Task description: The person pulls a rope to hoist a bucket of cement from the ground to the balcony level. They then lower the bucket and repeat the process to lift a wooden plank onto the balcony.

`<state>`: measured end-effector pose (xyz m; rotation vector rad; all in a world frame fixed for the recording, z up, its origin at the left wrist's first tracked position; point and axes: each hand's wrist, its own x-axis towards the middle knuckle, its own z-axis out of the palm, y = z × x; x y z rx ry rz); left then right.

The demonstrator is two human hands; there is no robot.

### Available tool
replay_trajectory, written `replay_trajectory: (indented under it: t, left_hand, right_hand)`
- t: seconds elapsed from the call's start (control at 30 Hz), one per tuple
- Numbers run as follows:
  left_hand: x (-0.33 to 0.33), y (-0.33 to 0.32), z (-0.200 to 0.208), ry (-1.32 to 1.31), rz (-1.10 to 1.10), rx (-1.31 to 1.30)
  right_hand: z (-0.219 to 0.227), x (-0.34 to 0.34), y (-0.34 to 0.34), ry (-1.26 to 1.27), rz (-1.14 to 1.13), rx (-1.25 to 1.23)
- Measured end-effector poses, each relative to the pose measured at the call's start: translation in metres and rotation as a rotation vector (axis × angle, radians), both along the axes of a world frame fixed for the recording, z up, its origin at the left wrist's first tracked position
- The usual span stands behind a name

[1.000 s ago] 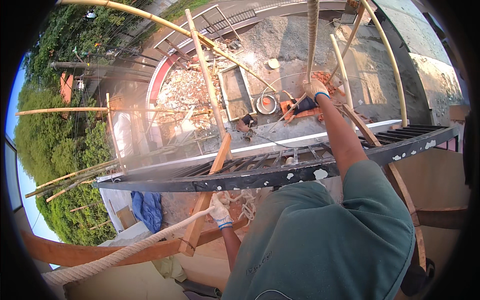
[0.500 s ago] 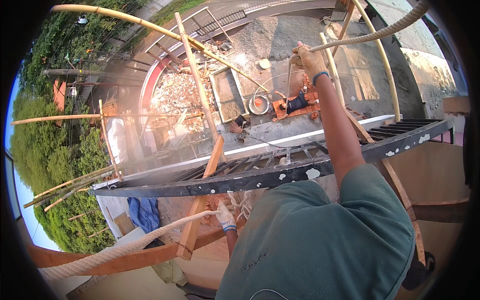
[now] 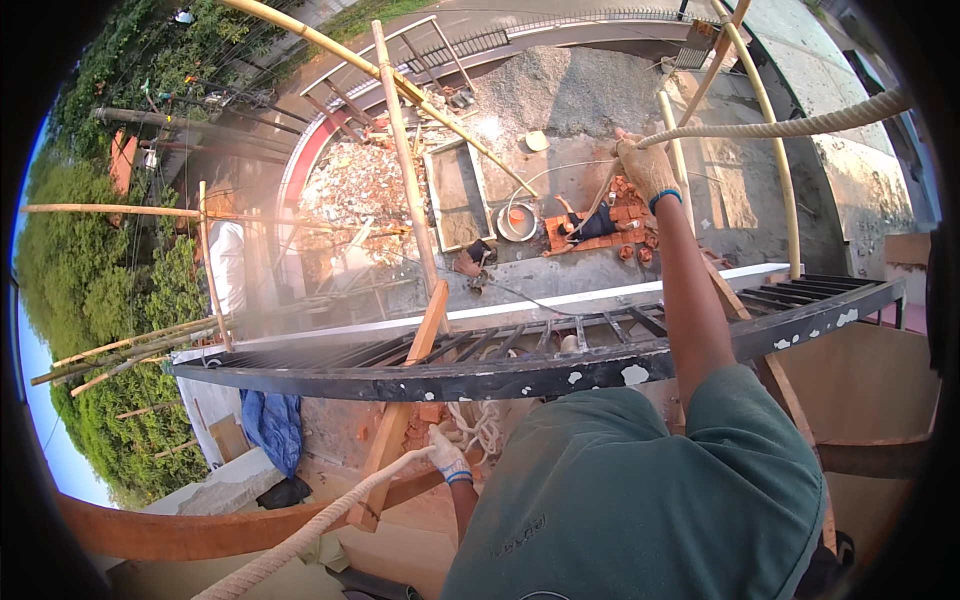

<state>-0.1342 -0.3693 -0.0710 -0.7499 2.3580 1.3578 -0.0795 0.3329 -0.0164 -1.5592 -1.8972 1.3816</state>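
Note:
My right hand (image 3: 645, 168), in a pale work glove with a blue wristband, is stretched out beyond a black metal railing (image 3: 500, 383) with chipped paint. Its fingers are closed round a thick pale rope (image 3: 800, 129) that runs off to the upper right; a thinner-looking length hangs below the hand. On the near side of the railing, my left hand (image 3: 450, 456), gloved too, grips a thick rope (image 3: 300, 535) leading to the lower left. Loose coils of rope (image 3: 487, 430) lie just beside that hand. Whether both lengths are one rope, I cannot tell.
Far below, a person (image 3: 598, 224) is at a stack of orange bricks (image 3: 630, 213), and another person (image 3: 468, 263) is near a round basin (image 3: 517, 236). Bamboo poles (image 3: 400, 150) and a wooden beam (image 3: 385, 455) cross the railing. A blue tarp (image 3: 272, 428) hangs at left.
My right hand has shifted right and downward in the picture, still on the rope. My left hand sits slightly lower, also still gripping. The whole view has shifted a little.

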Motion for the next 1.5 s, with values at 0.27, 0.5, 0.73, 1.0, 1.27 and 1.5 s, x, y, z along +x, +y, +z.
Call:
replay_trajectory:
  t: [0.27,0.5,0.73,1.0,1.27,1.5]
  left_hand:
    - [-0.003,0.008,0.023,-0.012,0.139,0.065]
    - [-0.015,0.02,0.04,0.044,0.124,0.1]
    - [-0.033,0.04,0.06,0.021,0.136,0.077]
    - [-0.05,0.031,0.042,0.049,0.047,0.087]
    - [-0.066,0.046,0.045,0.348,0.171,0.066]
    - [-0.063,0.026,0.019,0.375,0.142,0.079]
  right_hand:
    - [-0.019,0.015,-0.047,-0.175,0.101,-0.006]
    - [-0.081,0.015,-0.053,-0.312,0.161,0.155]
    - [-0.046,0.061,-0.051,-0.6,0.092,0.141]
    - [-0.025,0.08,-0.052,-0.555,0.266,-0.258]
    - [-0.021,0.027,-0.089,-0.587,0.518,-0.319]
    - [-0.019,-0.03,-0.128,-0.54,0.615,-0.287]
